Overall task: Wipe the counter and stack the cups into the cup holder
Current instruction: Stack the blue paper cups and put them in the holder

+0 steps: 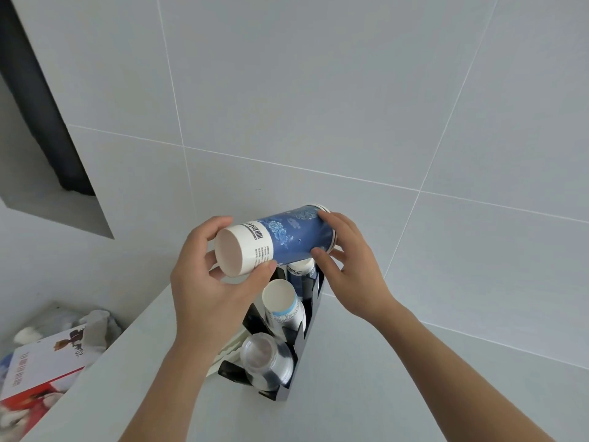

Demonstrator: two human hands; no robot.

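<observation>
Clutter sits at your far left, below the counter's edge: a white and red box with printed lettering, with some grey and white soft stuff behind it that is too blurred to identify. Moving right, the pale grey counter runs to the tiled wall.

Your left hand is closed around the base end of a stack of blue paper cups, thumb in front and fingers curled behind the white bottom, which faces you. The stack lies nearly level in the air, tilted slightly up toward the right, directly above the cup holder.

That black holder stands on the counter near the wall, with upright dividers forming slots in a row running away from you. Its nearest slot holds clear plastic cups, bases up. The middle slot holds a white and pale blue paper cup stack, also base up. The farthest slot holds more dark blue cups, partly hidden under the stack you carry.

Your right hand grips the rim end of the lifted stack, thumb underneath and fingers wrapped over the top.
</observation>
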